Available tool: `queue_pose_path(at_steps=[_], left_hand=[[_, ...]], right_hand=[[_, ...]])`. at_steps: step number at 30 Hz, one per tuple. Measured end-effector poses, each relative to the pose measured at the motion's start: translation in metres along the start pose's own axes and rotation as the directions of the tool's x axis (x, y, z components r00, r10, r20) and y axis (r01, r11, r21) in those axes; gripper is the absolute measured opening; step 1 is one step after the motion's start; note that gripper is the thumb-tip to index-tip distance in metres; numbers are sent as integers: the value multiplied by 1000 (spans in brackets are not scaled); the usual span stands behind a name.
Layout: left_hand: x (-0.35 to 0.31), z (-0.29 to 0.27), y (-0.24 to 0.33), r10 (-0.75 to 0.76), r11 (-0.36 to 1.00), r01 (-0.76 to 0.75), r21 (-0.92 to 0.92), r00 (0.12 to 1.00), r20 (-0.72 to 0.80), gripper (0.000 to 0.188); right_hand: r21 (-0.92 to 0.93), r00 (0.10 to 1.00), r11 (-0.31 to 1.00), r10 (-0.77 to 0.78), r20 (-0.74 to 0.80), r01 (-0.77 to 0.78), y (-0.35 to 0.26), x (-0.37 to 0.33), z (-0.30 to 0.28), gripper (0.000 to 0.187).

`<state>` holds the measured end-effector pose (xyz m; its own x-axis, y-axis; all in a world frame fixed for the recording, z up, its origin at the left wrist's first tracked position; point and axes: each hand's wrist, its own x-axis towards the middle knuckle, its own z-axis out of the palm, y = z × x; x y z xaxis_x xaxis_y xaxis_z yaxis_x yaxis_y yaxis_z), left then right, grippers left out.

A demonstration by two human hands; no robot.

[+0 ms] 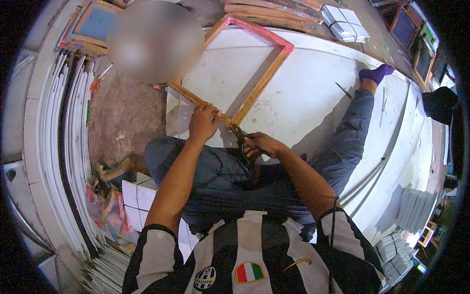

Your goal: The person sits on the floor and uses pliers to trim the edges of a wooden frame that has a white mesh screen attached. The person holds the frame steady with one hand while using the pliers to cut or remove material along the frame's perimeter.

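A wooden frame (265, 80), bare wood on some sides and red-painted toward its far corner, lies tilted in front of me. Its left part is hidden behind a blurred round patch. My left hand (204, 121) is closed around the frame's near left side, close to the nearest corner. Right at that corner, my right hand (264, 145) grips a dark, narrow hand tool (239, 134) that looks like pliers, its tip touching the wood. The fingers partly cover the tool, so its exact kind is unclear.
Beneath the frame is a white board (303, 93) with small scraps on it; my outstretched leg (338, 132) rests there. Tall stacks of white sheets (51, 147) line the left. Wooden planks (274, 14) and a tied white bundle (345, 23) lie at the far side.
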<state>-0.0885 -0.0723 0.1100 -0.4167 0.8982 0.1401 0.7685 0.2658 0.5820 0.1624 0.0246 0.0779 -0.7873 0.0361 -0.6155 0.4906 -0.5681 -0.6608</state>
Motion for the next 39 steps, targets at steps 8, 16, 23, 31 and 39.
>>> queue_pose_path(at_steps=[8, 16, 23, 31, 39], left_hand=[[13, -13, -9, 51, 987, -65, 147, 994, 98, 25], [22, -22, -10, 68, 982, -128, 139, 925, 374, 39], [15, -24, -11, 203, 934, -285, 215, 919, 338, 60], [21, -21, -2, 181, 905, -305, 296, 907, 380, 51], [24, -16, -4, 133, 903, -280, 326, 903, 408, 47]], right_hand=[[417, 989, 904, 45, 139, -99, 8, 13, -5, 41], [591, 994, 807, -52, 95, -14, 13, 13, 17, 39], [214, 995, 974, -58, -78, 73, 12, 18, 13, 44], [-247, 994, 964, -91, 61, 104, 23, 41, -43, 55], [-1, 999, 1000, 10, 34, -10, -9, 18, -12, 52]])
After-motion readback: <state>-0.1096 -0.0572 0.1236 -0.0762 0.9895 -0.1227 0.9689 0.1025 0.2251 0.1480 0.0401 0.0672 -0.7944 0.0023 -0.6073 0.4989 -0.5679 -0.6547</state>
